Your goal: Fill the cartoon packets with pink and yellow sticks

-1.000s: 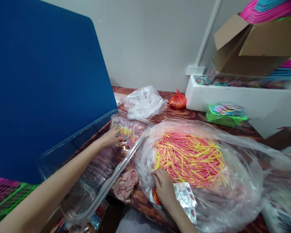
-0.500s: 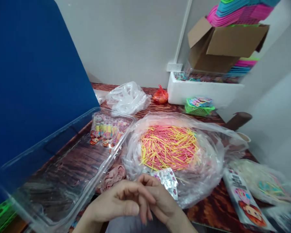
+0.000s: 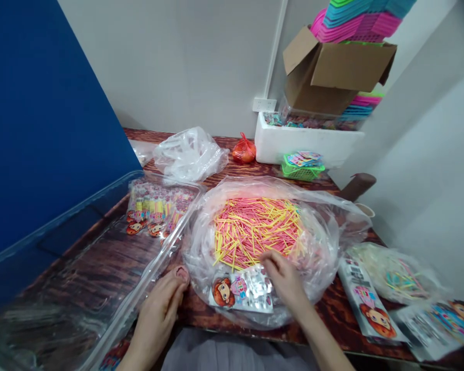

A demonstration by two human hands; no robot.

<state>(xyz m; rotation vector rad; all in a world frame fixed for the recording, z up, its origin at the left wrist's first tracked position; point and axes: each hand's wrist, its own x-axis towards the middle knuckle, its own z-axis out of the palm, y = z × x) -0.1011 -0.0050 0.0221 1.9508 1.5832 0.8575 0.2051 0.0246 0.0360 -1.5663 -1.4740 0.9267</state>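
Observation:
A large clear plastic bag [image 3: 325, 242] lies open on the wooden table [image 3: 201, 312], holding a heap of pink and yellow sticks [image 3: 255, 229]. My right hand [image 3: 284, 278] reaches into the near edge of that heap, fingers curled at the sticks. Beside it, a small printed packet [image 3: 242, 291] with a cartoon face lies flat inside the bag. My left hand [image 3: 158, 312] rests fingers-down on the table edge, covering a pink cloth [image 3: 182, 270], next to a clear plastic tray [image 3: 100, 288] with filled packets [image 3: 154, 211] at its far end.
A blue panel [image 3: 42, 118] stands at the left. Behind are a crumpled clear bag [image 3: 189, 154], a small red bag [image 3: 243, 150], a white foam box [image 3: 305, 144], a green basket [image 3: 302, 166] and a cardboard box [image 3: 332, 72]. More printed packets [image 3: 371, 309] lie at the right.
My left hand left the tray's packets, joined the right hand near my body, then went down onto the pink cloth. My right hand moved into the sticks. The printed packet now lies flat.

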